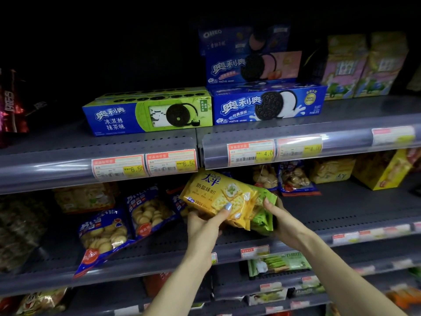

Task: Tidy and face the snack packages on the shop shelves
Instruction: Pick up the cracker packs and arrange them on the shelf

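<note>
Two hands: left hand [206, 221] fingers grip yellow cracker pack [216, 197], right hand [281, 218] fingers pinch green pack [264, 215]

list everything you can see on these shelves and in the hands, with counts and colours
matcha oreo box: 1, green and blue, upper shelf left
oreo boxes: 3, blue, stacked on upper shelf beside the matcha box
tall bags: 2, yellow and pink, upper shelf right
cookie bags: at least 3, blue, middle shelf left; 2 more behind on the right
yellow box: 1, middle shelf far right
price tags: many, red and white, on shelf rails
yellow cracker pack: 1, held in front of middle shelf
green pack: 1, behind the yellow pack
left hand: grips yellow cracker pack
right hand: grips green pack
</note>
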